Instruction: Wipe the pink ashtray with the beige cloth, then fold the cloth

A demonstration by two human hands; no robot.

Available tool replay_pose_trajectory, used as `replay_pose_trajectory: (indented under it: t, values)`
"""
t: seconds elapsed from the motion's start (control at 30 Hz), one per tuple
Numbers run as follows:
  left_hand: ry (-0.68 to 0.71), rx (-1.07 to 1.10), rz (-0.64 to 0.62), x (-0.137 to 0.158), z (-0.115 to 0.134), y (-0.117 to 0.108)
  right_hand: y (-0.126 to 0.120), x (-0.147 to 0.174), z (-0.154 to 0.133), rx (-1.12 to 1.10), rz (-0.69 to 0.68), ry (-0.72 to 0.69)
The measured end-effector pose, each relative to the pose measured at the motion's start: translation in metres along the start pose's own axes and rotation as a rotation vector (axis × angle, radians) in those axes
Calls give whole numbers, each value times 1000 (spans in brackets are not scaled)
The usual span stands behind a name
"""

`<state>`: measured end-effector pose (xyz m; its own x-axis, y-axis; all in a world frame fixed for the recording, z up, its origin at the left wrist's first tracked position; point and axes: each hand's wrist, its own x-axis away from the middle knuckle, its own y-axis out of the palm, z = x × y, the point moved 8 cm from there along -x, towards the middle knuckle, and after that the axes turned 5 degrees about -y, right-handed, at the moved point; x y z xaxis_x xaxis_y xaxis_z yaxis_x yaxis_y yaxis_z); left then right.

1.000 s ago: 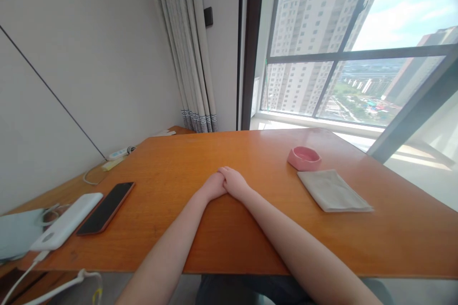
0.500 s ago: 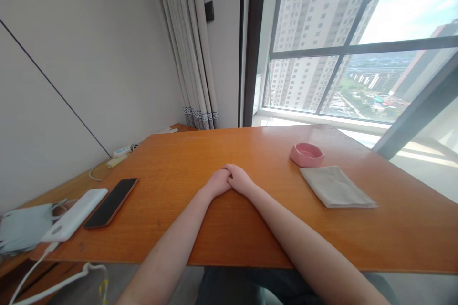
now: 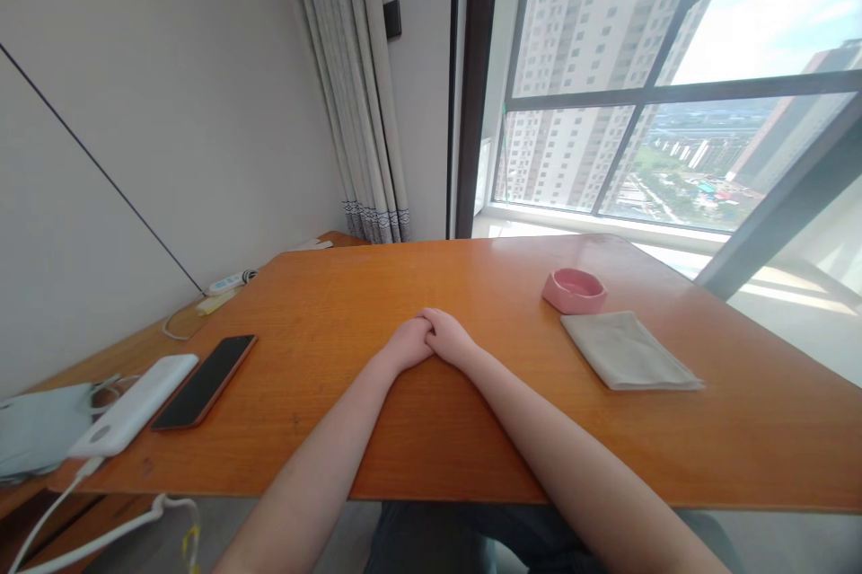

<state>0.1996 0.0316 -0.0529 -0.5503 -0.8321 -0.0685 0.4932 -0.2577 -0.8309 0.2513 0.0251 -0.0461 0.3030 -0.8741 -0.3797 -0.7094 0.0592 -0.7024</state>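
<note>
My left hand and my right hand are clasped together, resting on the orange-brown wooden table. The right hand's fingers lap over those of the left, so the left fingertips are mostly hidden. Both hands look closed, and no object shows between them. To their right lies a folded grey cloth. Touching or just behind that cloth is a pink bowl with an angular outer wall. A dark-screened phone lies flat on the table to the left.
Beside the phone is a white power bank with a cable plugged in. Farther left sits a pale blue-grey stack. A power strip lies by the wall. Beyond the table are a curtain and a large window.
The hands stay clasped in the same place. Only the view has shifted very slightly, moving the surroundings a little to the left.
</note>
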Motion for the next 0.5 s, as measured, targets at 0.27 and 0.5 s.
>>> replay_pose_trajectory:
  t: [0.27, 0.5]
  values:
    - [32, -35, -2, 2, 3, -2, -46, -2, 22, 80, -102, 53]
    - [51, -44, -11, 1, 5, -5, -214, 81, 118, 684, 569, 680]
